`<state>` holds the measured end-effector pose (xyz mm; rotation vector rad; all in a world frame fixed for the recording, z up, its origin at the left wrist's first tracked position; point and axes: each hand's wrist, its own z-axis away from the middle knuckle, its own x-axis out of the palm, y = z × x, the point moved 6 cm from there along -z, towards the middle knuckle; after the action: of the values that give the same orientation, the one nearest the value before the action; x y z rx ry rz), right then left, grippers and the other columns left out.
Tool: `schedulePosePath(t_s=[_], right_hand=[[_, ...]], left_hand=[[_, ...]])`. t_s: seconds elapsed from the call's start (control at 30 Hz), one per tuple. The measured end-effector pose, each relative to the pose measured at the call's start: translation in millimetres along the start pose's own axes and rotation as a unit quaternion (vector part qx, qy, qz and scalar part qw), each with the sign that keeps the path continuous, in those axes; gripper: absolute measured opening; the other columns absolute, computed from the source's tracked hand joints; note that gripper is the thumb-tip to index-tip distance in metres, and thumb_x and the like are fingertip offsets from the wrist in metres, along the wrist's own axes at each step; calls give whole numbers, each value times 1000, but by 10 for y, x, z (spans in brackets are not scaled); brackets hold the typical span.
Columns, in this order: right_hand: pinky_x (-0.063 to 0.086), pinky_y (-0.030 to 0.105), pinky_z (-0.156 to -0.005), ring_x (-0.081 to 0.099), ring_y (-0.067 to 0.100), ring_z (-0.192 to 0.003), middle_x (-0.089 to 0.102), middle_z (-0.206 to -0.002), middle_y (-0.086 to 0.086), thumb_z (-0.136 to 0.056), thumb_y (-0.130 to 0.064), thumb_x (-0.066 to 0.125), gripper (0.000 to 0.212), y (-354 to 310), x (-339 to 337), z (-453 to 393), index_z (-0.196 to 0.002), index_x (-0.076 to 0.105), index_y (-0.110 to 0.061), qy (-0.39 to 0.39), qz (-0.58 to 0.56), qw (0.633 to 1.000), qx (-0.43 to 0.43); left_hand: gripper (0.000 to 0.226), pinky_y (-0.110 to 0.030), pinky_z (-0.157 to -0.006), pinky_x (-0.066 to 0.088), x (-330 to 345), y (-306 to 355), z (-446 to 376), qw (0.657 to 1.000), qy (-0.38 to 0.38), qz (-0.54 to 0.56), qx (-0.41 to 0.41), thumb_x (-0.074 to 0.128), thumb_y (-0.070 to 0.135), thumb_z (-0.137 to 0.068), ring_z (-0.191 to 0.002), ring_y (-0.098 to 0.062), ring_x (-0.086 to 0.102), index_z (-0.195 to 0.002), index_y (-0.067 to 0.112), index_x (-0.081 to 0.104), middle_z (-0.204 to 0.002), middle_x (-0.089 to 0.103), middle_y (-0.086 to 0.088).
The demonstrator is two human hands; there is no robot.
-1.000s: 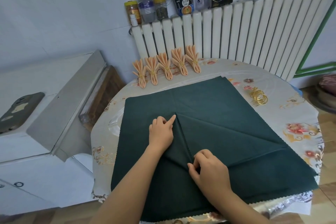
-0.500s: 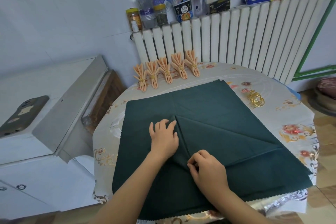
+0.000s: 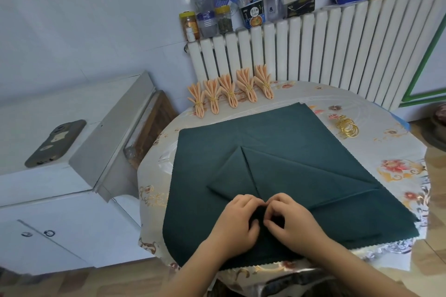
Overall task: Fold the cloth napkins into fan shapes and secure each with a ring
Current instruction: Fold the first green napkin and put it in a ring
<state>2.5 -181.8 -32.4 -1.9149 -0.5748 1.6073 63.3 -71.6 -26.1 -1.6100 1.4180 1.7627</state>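
A: How are the hands placed?

B: The left hand (image 3: 237, 220) and the right hand (image 3: 293, 222) are set side by side, fingertips almost meeting. The fingers of both are curled, and a small gathered fold of the dark green napkin (image 3: 277, 152) is pinched between them.

A: And where is the napkin found?

B: It is spread flat under both hands on the round table (image 3: 398, 176), with a raised triangular pleat running away from the fingertips. Its zigzag edge is seen just behind the wrists.

A: What is seen further out?

B: Well ahead and to the right of the right hand, a heap of gold rings (image 3: 347, 126) is laid on the flowered cover. Far ahead of the left hand, five peach napkin fans (image 3: 231, 94), each ringed, are lined up before a white radiator (image 3: 337, 55). Jars and boxes are stood on top of it.
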Motion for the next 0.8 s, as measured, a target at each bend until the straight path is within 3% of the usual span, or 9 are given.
schedulePosePath(t_s=[0.1,0.17,0.27,0.3,0.37,0.47,0.53,0.63,0.8], right_hand=[[41,12,-91,51,-7,-108,51,-114,-18,-83,-19,66,20,69,-58,92,-76,60,-37,-59,-82,994,-32],[44,14,-92,55,-3,-110,55,-117,-8,-83,-6,66,16,106,-122,139,-83,68,-22,-79,-187,979,-24],[46,17,-87,62,3,-103,63,-111,-1,-82,4,65,17,160,-305,129,-85,69,-11,-24,-289,957,16],[45,16,-86,62,3,-99,65,-105,-4,-81,3,67,20,190,-392,115,-83,69,-16,15,-261,965,20],[42,15,-85,58,1,-94,66,-94,-14,-80,-8,70,19,258,-537,72,-80,68,-27,61,-84,995,10],[42,23,-85,53,6,-93,64,-94,-18,-80,-29,70,11,333,-546,39,-90,71,-31,12,162,986,-28],[45,27,-80,57,10,-88,66,-89,-16,-77,-30,73,9,362,-514,37,-86,73,-30,13,193,980,-39],[47,27,-58,62,13,-65,64,-68,-14,-60,-24,86,18,343,-448,39,-67,69,-29,46,227,969,-86],[45,22,-54,58,12,-58,59,-64,-11,-58,-21,87,25,275,-418,47,-64,63,-25,76,266,953,-128]], left_hand=[[37,-21,-101,33,-4,22,-62,999,-16,-36,-1,48,25,-89,-113,-8,41,-126,22,53,-120,52,8],[35,-26,-97,36,-1,60,-93,997,-31,-66,9,48,29,-90,-109,-12,42,-124,21,54,-117,52,5],[30,-29,-91,39,-17,132,-138,993,-45,-112,9,48,32,-91,-105,-17,43,-118,20,55,-112,52,1],[28,-28,-89,39,-21,158,-146,991,-47,-123,2,47,32,-92,-105,-17,43,-116,20,55,-111,52,1],[25,-29,-86,40,-34,193,-168,989,-47,-140,-8,46,35,-93,-102,-17,43,-112,20,54,-109,51,2],[27,-29,-80,40,-23,220,-188,986,-55,-154,-28,46,43,-93,-98,-17,43,-107,22,52,-105,48,2],[29,-29,-80,40,-14,229,-203,985,-68,-155,-45,47,48,-91,-98,-17,43,-106,24,52,-106,47,2],[29,-32,-87,41,12,255,-230,984,-75,-142,-76,51,52,-89,-103,-19,42,-103,27,54,-115,45,3],[26,-26,-79,38,55,302,-226,986,-19,-104,-129,60,48,-86,-100,-18,41,-96,24,58,-115,37,3]])
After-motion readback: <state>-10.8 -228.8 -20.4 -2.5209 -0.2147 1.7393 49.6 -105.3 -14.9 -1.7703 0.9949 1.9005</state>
